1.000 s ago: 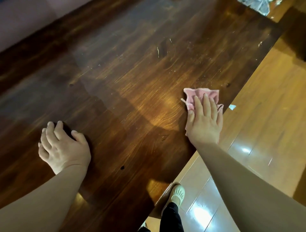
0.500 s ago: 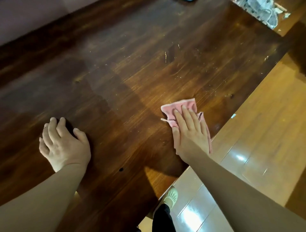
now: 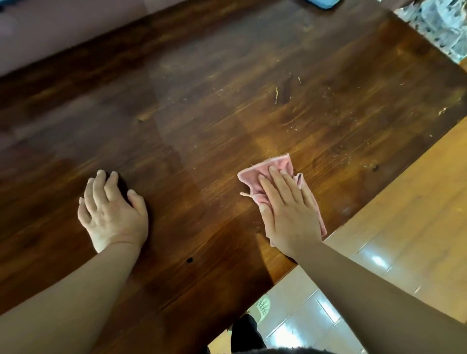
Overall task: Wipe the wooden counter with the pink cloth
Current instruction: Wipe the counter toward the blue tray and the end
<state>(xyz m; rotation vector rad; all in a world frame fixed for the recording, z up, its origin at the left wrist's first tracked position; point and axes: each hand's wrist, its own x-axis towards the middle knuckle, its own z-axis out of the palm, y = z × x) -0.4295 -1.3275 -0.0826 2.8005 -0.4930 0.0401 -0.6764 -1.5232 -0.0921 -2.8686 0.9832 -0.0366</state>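
The dark wooden counter [image 3: 202,121] fills most of the view. My right hand [image 3: 288,212] lies flat on the folded pink cloth [image 3: 273,166], pressing it on the counter close to the right front edge; the cloth's far part sticks out beyond my fingers. My left hand [image 3: 111,212] rests palm down on the bare wood at the left, fingers slightly spread, holding nothing. Pale crumbs and scratches [image 3: 298,101] are scattered on the wood beyond the cloth.
The counter's front edge runs diagonally at the right, with glossy tiled floor [image 3: 379,252] below it. My foot in a pale slipper [image 3: 262,307] shows under the edge. A patterned cloth [image 3: 439,22] lies at the far right corner and a blue object [image 3: 323,3] at the top.
My right hand has slid the pink cloth leftward and toward me along the counter's edge. My left hand has stayed planted in the same spot.
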